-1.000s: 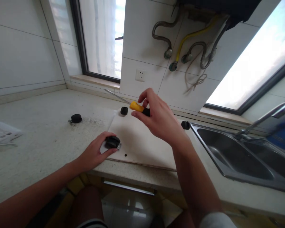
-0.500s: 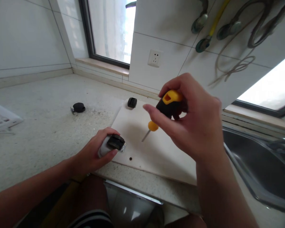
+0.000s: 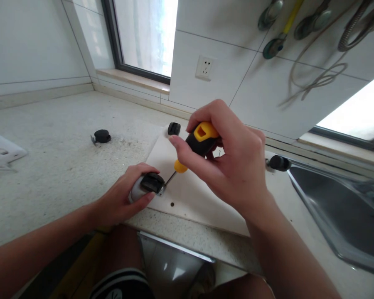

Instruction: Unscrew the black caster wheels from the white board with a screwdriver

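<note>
My right hand (image 3: 227, 153) is wrapped around the yellow and black handle of a screwdriver (image 3: 202, 139). The tip of its shaft meets the metal mounting plate of a black caster wheel (image 3: 152, 182), at a screw. That caster sits on the near left corner of a white board (image 3: 199, 199) lying on the counter. My left hand (image 3: 127, 191) grips the caster and the board's rounded corner, with the thumb near the plate. Another caster (image 3: 174, 128) stands at the board's far left corner. A small dark hole shows in the board near its front edge.
A loose caster (image 3: 102, 136) lies on the counter (image 3: 65, 174) to the left, and one more (image 3: 279, 163) is by the metal sink (image 3: 330, 207). At the far left is a white device (image 3: 3, 149). A socket (image 3: 205, 67), valves and hoses are on the wall behind.
My right hand has moved left and brought the screwdriver tip down from above the board onto the caster's plate. My left hand keeps its grip. The caster by the sink has come into view.
</note>
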`<state>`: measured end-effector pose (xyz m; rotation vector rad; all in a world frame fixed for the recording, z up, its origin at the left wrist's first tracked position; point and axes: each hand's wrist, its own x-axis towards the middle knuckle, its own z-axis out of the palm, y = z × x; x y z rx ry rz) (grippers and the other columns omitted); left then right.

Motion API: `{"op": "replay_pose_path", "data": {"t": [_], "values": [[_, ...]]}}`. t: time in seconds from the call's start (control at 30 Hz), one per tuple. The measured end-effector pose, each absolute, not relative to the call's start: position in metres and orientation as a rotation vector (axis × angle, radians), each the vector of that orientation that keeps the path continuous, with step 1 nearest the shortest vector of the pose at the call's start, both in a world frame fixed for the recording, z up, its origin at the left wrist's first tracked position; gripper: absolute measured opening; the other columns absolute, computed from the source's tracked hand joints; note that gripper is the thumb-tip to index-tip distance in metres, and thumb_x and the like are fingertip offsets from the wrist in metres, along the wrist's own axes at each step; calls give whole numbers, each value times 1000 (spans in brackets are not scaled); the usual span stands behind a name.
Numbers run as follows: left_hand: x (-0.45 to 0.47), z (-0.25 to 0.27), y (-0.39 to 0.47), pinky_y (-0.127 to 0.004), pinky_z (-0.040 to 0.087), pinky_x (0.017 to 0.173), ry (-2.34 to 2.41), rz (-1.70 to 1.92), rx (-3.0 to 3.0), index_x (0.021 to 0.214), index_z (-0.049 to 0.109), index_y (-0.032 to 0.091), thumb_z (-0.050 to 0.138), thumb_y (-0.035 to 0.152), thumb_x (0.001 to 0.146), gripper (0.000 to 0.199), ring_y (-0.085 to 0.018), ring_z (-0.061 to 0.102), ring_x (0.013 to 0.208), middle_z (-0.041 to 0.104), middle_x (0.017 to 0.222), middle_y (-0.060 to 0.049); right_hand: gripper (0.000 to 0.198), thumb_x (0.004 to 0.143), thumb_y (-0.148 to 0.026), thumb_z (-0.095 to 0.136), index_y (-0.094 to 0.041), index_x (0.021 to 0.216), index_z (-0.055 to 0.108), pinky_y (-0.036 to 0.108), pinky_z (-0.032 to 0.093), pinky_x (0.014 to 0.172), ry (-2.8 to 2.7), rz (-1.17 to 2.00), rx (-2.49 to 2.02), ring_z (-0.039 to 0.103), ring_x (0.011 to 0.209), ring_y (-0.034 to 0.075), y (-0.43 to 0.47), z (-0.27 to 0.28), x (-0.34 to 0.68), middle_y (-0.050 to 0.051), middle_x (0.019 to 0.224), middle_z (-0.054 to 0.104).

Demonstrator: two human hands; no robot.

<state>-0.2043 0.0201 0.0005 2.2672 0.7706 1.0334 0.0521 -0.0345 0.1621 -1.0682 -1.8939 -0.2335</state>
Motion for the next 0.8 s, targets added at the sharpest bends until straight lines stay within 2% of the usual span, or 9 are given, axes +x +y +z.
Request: {"op": "replay_pose_path", "data": {"t": [0.2,0.4,0.8], "values": [[-204,2,20,-53,56,116,777,1032,2283,147,63,30,71,41,106,43,-32,70,128,74,139,-12,15,105,-31,78,-25,99,65,29,52,70,-1916,-201,-1080,69,77,13,-31,153,45,-3,87,72],[-204,6,18,-57,56,117,810,996,2274,146,63,28,71,41,105,44,-33,70,129,74,139,-13,16,105,-33,77,-27,97,64,32,55,73,-1871,-268,-1067,65,77,15,-39,161,47,-1,91,72],[-204,5,19,-53,56,116,811,991,2284,145,63,27,71,41,105,43,-32,70,126,74,138,-12,15,104,-30,77,-26,96,64,29,51,70,-1900,-160,-1095,63,74,13,-33,154,43,-3,87,72]]}}
